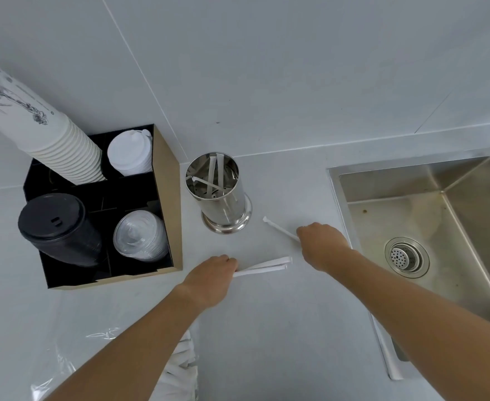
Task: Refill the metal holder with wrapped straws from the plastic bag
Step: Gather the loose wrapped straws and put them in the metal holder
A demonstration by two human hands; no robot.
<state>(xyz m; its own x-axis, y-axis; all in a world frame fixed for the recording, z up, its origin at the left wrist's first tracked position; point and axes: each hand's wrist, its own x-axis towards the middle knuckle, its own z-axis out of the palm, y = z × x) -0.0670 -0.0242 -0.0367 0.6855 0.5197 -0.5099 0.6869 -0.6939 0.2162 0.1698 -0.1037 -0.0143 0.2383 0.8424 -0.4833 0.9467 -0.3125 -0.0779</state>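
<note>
We hold a few straws [262, 266] in our left hand [209, 280] and one, it seems, in our right hand [323, 246], fingers curled, near the holder [219, 195] on the surface [281, 328]; light and bendy, best pinched mid-length.

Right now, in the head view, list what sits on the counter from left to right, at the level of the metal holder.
Lid and cup organizer → metal holder → single wrapped straw gripped by the right hand → sink.
</note>
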